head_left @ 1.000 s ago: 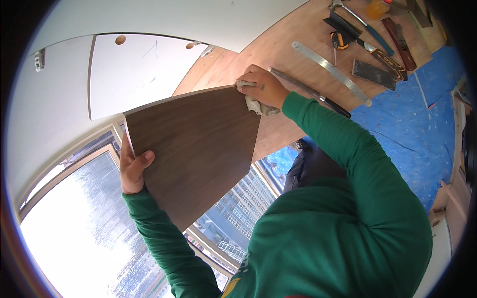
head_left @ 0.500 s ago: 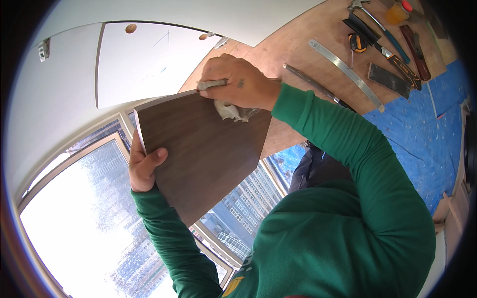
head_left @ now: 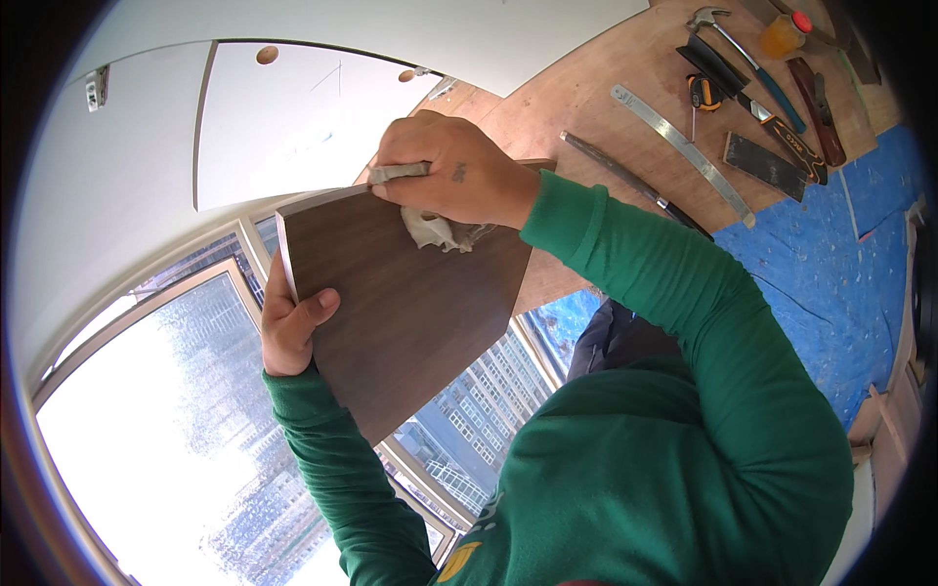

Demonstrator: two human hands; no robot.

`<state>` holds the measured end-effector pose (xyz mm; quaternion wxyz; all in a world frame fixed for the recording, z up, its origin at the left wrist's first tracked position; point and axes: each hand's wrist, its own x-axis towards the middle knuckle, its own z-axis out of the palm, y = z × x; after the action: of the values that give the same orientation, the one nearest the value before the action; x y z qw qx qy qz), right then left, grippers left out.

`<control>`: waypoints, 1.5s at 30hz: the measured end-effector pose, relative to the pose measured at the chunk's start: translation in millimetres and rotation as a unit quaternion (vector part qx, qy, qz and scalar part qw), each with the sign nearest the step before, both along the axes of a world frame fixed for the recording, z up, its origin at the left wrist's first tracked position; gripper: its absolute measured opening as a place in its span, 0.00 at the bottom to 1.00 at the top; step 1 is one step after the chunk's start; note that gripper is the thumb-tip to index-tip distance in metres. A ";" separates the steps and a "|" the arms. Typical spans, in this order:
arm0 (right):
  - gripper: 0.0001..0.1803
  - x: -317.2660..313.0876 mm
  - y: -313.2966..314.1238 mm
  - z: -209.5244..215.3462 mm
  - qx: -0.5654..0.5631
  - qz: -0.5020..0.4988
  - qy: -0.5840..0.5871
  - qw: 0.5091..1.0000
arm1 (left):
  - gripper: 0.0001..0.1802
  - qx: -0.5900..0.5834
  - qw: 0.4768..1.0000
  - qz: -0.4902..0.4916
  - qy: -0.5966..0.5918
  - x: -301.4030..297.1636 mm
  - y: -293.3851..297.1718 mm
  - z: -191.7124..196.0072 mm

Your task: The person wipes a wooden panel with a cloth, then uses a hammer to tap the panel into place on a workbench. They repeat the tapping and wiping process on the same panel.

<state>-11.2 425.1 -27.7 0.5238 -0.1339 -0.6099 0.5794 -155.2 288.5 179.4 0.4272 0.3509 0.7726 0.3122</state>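
A dark brown wood-grain board (head_left: pixel 391 303) is held up tilted in front of me. My left hand (head_left: pixel 295 317) grips its left edge, thumb lying on the brown face and the other fingers behind. Along the top edge, my right hand (head_left: pixel 449 166) is closed on a crumpled whitish rag (head_left: pixel 440 232). Part of the rag sticks out between thumb and fingers at the edge, and the rest hangs over the board's face. The far side of the board is hidden.
On the wooden worktop (head_left: pixel 586 215) to the right lie a chisel-like rod (head_left: pixel 625 174), a steel ruler (head_left: pixel 684 151), a tape measure (head_left: pixel 702 93), a hammer (head_left: pixel 752 63), a dark block (head_left: pixel 765 166) and a bottle (head_left: pixel 785 36). A window (head_left: pixel 147 391) stands left; blue sheeting (head_left: pixel 811 273) lies right.
My right hand has slid left along the board's top edge with the rag. The board and my left hand have shifted slightly to the right.
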 end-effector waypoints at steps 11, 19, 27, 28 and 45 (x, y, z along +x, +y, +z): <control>0.23 33.6 12.9 -53.7 -0.288 0.114 -0.136 0.941 | 0.45 -0.023 0.999 -0.042 0.023 -10.4 4.9 -0.1; 0.14 19.1 9.2 -27.0 -0.079 0.121 -0.106 0.984 | 0.43 -0.006 0.999 -0.036 0.015 -8.8 2.5 -0.4; 0.08 32.3 10.2 -31.7 -0.086 0.144 -0.114 0.979 | 0.44 -0.007 0.999 -0.029 0.016 -7.4 2.3 -0.3; 0.07 30.8 11.1 -28.3 -0.069 0.130 -0.096 0.984 | 0.44 -0.006 0.999 -0.030 0.016 -6.6 2.9 0.0; 0.10 25.4 10.5 27.6 -0.052 0.118 -0.057 0.990 | 0.42 0.003 1.000 -0.008 -0.015 14.9 -0.6 3.3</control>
<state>14.3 435.6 -0.1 0.4081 -0.1212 -0.6194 0.6596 -140.3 287.9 182.7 0.4399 0.3535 0.7624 0.3167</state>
